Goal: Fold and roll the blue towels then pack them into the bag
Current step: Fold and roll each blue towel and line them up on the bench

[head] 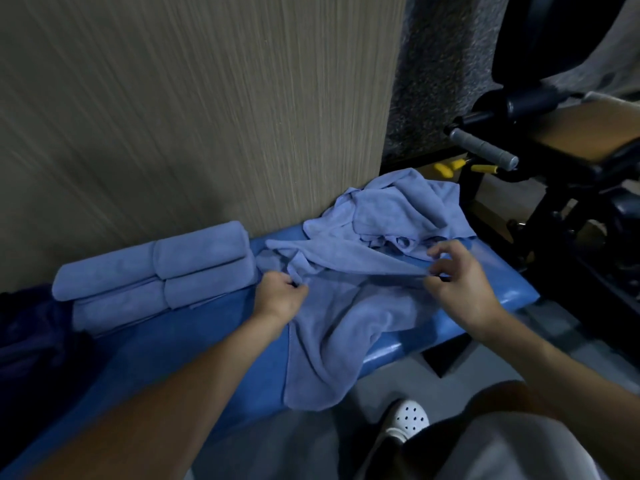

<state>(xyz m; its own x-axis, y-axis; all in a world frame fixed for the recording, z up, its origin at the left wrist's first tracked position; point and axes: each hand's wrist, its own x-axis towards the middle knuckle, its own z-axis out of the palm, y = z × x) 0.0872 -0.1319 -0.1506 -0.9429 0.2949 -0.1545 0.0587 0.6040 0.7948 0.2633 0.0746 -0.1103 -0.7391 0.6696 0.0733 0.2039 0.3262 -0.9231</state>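
A loose blue towel (346,317) lies spread over the blue padded bench (166,355), its lower part hanging off the front edge. My left hand (280,296) pinches the towel's upper edge on the left. My right hand (457,278) pinches the same edge on the right, fingers partly spread. Behind it a heap of crumpled blue towels (398,209) rests against the wall. Several rolled blue towels (156,275) are stacked at the left of the bench. A dark blue bag (31,341) sits at the far left, mostly in shadow.
A beige striped wall panel (207,109) stands right behind the bench. Black gym equipment (554,168) with a grey handle and yellow pins crowds the right side. My foot in a white clog (408,419) stands on the grey floor below the bench.
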